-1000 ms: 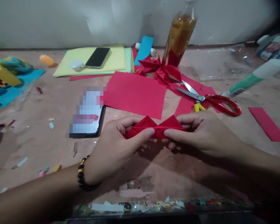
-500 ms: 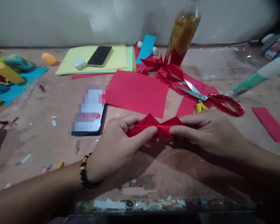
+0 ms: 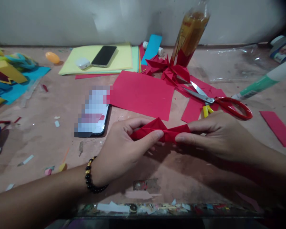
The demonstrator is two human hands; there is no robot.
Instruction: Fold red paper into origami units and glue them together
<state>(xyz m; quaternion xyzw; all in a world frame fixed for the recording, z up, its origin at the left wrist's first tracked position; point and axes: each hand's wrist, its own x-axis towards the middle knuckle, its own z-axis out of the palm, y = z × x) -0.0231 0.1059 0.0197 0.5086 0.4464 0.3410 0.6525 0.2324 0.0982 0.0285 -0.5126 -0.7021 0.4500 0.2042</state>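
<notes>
Item one, in hand: a folded red paper piece [image 3: 160, 130], held just above the table [image 3: 50, 140] near its front edge, between my two hands. I log the left hand [image 3: 120, 152] with thumb and fingers closed narrowly on the left half, the thumb pressed along the piece's lower edge near its middle. The right hand [image 3: 219, 135] pinches the right end, thumb below and forefinger above, fingers close together. A black bead bracelet [image 3: 90, 181] sits on the left wrist.

Item two, flat stock: a red sheet [image 3: 143, 93] lies just beyond the hands; a smaller red offcut [image 3: 193, 109] lies to its right, and a red strip [image 3: 278, 128] lies well apart at far right.

Item three, tools: scissors [image 3: 219, 101] with red handles, blades open, resting on red paper just beyond the right hand. A glue tube [image 3: 264, 82], green and white, lies tilted at far right.

Item four, finished folds: a cluster of red folded shapes [image 3: 168, 68] at the foot of a bottle [image 3: 189, 35] of amber liquid.

Item five, devices: a phone [image 3: 94, 113] with lit screen, left of the red sheet; a dark phone [image 3: 104, 56] and a white case [image 3: 82, 63] on a yellow paper stack [image 3: 119, 60].

Item six, far left: blue and yellow paper [image 3: 11, 79], an orange egg [image 3: 52, 57]. Scraps litter the table.
</notes>
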